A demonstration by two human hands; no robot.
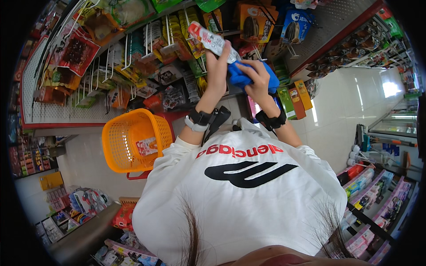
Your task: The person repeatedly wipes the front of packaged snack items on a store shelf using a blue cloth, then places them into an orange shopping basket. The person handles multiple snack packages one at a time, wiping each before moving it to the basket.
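Observation:
My left hand (218, 68) holds a red and silver snack packet (213, 41), which slants up to the left with its silver part towards my right hand. Bunched in my right hand (256, 78) is a blue cloth (271, 78), pressed against the packet's lower end. Part of the packet is hidden by my fingers and the cloth. An orange plastic shopping basket (111, 156) stands to the left of my body, with a red and white packet (146, 146) lying inside. Both my wrists wear black straps with devices.
Hooks with hanging snack packets (78, 50) fill the shelving in front. Orange (258, 23) and blue seed bags (295, 28) hang above my hands. Upright green, brown and yellow boxes (295, 101) stand to the right. Goods racks (376, 196) are at the lower right.

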